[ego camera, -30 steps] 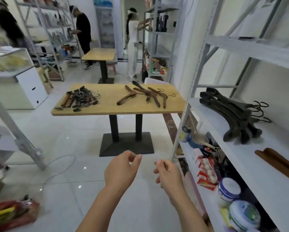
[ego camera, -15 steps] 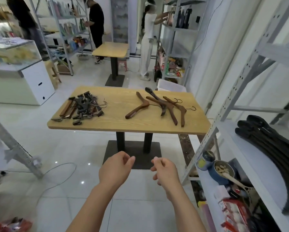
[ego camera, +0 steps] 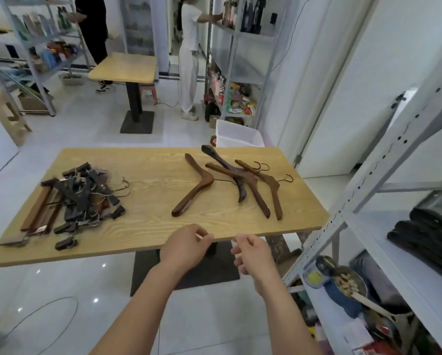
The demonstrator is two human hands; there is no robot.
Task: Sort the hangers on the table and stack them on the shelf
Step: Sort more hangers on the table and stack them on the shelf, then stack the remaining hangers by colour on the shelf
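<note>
Two heaps of hangers wait on the counter (ego camera: pixel 148 234); some already lie on the shelf (ego camera: pixel 383 242).
Dark hangers (ego camera: pixel 430 237) are stacked there; the clip hanger pile (ego camera: pixel 76 201) and four wooden hangers (ego camera: pixel 235 183) remain. Left hand (ego camera: pixel 186 247) and right hand (ego camera: pixel 253 254) hover at the counter's near edge, fingers loosely curled, holding nothing.

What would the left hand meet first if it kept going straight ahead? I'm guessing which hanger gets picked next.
Probably the lone brown hanger: its near end lies just beyond the table edge, ahead of the left hand. The hand is empty, fingers loosely curled. Depth is unclear, so it may pass above the edge first.
</note>
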